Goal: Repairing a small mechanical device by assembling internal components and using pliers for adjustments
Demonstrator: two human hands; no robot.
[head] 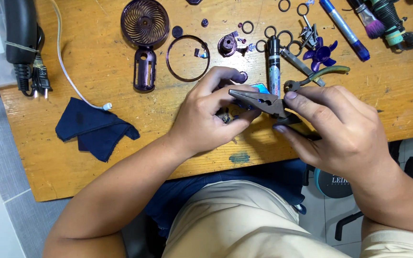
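My right hand (333,126) grips a pair of dark pliers (259,100), whose jaws point left toward my left hand. My left hand (211,117) is curled around a small dark part (224,115), mostly hidden by the fingers. Both hands hover just above the near edge of the wooden table (120,157). Behind them lie a purple fan grille on its handle (145,28), a purple ring (188,58), a small purple motor piece (227,45), a purple propeller (320,54) and a black marker (274,64).
A dark blue cloth (94,129) lies at the left front with a white cable (68,71) running to it. A black tool with a cord (22,38) is far left. Green-handled pliers (319,76), a blue pen (345,28), brushes and several small rings sit at the back right.
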